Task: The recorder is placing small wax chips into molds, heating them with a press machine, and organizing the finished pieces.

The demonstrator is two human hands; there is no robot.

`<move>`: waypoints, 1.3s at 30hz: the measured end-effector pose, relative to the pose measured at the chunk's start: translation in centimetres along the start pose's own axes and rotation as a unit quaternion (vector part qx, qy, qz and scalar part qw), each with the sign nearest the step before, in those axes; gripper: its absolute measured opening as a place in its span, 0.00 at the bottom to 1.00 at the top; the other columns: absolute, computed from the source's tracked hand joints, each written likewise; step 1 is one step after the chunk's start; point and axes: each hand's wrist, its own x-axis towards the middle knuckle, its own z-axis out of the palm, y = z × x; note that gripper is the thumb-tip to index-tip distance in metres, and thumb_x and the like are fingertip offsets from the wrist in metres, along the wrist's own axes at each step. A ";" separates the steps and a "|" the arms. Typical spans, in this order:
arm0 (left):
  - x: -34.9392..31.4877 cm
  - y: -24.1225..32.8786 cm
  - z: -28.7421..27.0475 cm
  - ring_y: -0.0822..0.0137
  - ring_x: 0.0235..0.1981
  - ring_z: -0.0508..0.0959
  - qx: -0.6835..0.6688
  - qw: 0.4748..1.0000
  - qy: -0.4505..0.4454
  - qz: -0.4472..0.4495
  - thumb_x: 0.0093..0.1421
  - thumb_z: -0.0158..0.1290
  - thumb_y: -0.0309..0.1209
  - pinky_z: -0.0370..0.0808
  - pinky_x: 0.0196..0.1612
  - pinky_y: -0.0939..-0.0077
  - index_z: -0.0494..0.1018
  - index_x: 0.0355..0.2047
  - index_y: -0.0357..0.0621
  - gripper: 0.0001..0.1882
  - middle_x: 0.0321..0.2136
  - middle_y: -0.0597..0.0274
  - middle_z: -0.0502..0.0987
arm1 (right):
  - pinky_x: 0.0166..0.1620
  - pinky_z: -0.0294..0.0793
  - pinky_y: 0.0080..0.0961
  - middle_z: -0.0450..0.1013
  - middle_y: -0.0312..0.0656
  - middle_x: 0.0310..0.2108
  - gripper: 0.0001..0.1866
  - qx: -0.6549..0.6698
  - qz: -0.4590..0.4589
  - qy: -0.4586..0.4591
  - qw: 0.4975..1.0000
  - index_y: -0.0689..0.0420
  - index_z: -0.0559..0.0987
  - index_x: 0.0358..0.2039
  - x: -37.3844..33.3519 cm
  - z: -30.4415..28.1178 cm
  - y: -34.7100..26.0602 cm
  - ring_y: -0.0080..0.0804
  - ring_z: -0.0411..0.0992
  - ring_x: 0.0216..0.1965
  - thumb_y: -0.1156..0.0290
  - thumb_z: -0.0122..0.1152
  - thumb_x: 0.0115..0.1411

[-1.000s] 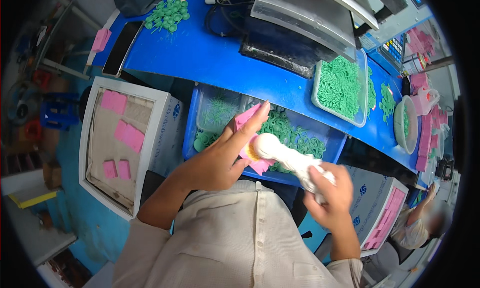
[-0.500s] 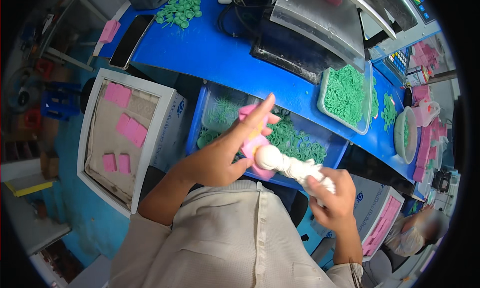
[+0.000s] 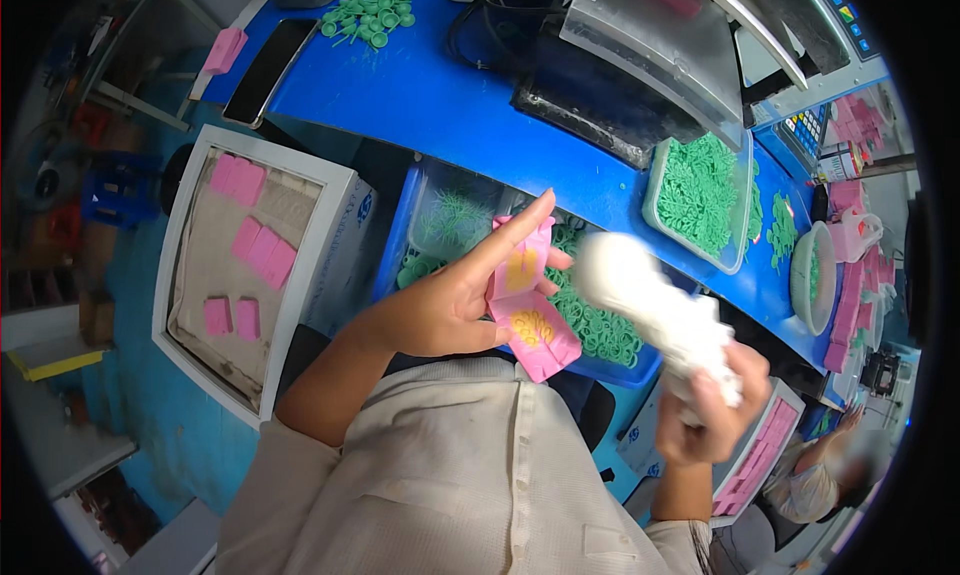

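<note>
My left hand (image 3: 450, 300) grips an opened pink two-part block, likely a rubber mould (image 3: 545, 347), with yellow patterned patches on its inner faces. The thumb is on its near half, and the fingers are behind the far half. My right hand (image 3: 712, 405) is closed round the twisted neck of a white cloth pouch (image 3: 625, 275) with a rounded, blurred end. The pouch is up and to the right of the pink mould, apart from it. Under both hands is a blue tray (image 3: 400, 245) holding green ring-shaped pieces (image 3: 605, 325).
A clear tub (image 3: 690, 200) of green pieces sits on the blue table (image 3: 400, 110), near a dark machine (image 3: 590, 105). Left, a framed box (image 3: 215, 265) carries several pink blocks. A phone (image 3: 268, 73) lies at the table edge. Another person (image 3: 805, 485) sits far right.
My right hand has drawn the white pouch off the pink mould, up and to the right. The mould's inner faces now show, still in my left hand.
</note>
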 end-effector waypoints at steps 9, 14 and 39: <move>0.2 -0.7 -0.6 0.67 0.55 0.67 0.032 0.999 -0.037 0.017 0.49 0.50 0.12 0.62 0.61 0.71 0.33 0.71 0.47 0.54 0.60 0.52 0.61 | 0.38 0.69 0.35 0.71 0.50 0.45 0.25 0.017 0.006 -0.015 1.000 0.50 0.80 0.41 0.2 1.1 0.2 0.45 0.69 0.37 0.84 0.66 0.39; 0.0 -0.7 -0.1 0.61 0.55 0.68 0.221 0.973 0.006 0.060 0.47 0.48 0.10 0.64 0.61 0.67 0.38 0.71 0.46 0.52 0.61 0.49 0.60 | 0.34 0.70 0.34 0.71 0.51 0.43 0.23 0.149 0.062 -0.094 0.982 0.51 0.82 0.38 -0.3 1.4 -0.3 0.43 0.70 0.35 0.82 0.64 0.37; -0.3 -1.8 0.7 0.60 0.57 0.70 0.227 0.963 0.120 0.080 0.66 0.51 0.41 0.65 0.58 0.68 0.45 0.68 0.38 0.39 0.61 0.45 0.63 | 0.54 0.64 0.43 0.69 0.50 0.49 0.26 -0.147 0.220 -0.217 0.940 0.59 0.74 0.51 -9.3 2.7 3.0 0.52 0.65 0.52 0.70 0.67 0.50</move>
